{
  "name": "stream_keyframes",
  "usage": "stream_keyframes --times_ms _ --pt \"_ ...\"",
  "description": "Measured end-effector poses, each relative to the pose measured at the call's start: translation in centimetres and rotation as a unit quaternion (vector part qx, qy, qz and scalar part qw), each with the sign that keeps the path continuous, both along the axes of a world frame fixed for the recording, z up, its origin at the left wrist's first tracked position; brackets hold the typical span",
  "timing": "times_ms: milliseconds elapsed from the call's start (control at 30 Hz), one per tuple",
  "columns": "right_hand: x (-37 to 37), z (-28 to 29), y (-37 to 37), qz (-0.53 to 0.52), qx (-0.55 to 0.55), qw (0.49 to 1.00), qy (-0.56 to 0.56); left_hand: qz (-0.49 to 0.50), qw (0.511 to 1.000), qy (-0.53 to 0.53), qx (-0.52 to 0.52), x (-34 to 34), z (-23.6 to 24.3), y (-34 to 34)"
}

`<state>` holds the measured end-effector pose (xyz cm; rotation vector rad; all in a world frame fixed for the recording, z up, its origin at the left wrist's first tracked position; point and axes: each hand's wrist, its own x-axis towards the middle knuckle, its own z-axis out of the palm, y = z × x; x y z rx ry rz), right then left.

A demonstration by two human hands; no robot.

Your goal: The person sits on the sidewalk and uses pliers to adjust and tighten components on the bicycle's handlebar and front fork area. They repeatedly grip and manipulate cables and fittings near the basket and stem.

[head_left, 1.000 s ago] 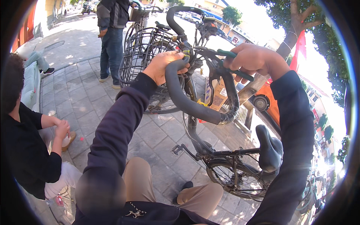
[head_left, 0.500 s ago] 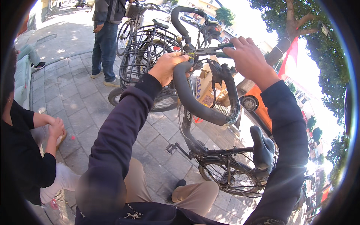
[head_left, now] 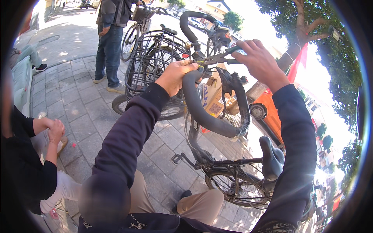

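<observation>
- The thin yellow-green band (head_left: 200,62) sits on the inner end of the thick black curved handlebar (head_left: 194,106).
- The left hand (head_left: 176,75) has its grip closed on the bar's inner end, thumb just beside the band; whether it pinches the band too, I cannot tell.
- The right hand (head_left: 259,64) has a loose grip on the metal pliers with dark green handles (head_left: 217,57), which stand apart; the jaws point at the band, but whether they bite is unclear.
- With the left thumb so near the tips, a slip could nip it.
- Squeezing off-centre could score the bar's black covering.
- Thin dark cables (head_left: 211,70) crowd the same end, so a misplaced bite might catch one.
- That loose right grip could let the pliers twist or drop onto the grey paving (head_left: 97,112).
</observation>
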<state>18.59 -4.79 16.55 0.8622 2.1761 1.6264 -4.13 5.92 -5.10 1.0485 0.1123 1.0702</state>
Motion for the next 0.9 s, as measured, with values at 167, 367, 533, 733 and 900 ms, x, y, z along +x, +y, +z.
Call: stream_keyframes --times_ms 167,367,533,733,900 --pt "0.1 0.4 0.9 0.019 0.001 1.000 -0.014 0.004 1.000 0.002 -0.008 -0.1 -0.1 0.0" --pt "-1.3 1.3 0.5 -0.031 -0.012 0.999 -0.041 0.001 1.000 0.004 -0.005 0.1 -0.1 -0.3" --pt "-2.5 0.4 -0.2 -0.136 -0.047 0.987 0.075 0.020 1.000 0.001 -0.013 0.1 -0.1 -0.2" --pt "-5.5 -0.9 -2.5 -0.351 -0.192 0.859 0.320 -0.006 1.000 -0.010 0.009 0.3 -0.8 1.1" --pt "-5.8 0.1 -5.3 -0.467 -0.280 0.670 0.505 0.019 1.000 -0.010 0.006 0.9 -0.7 0.4"
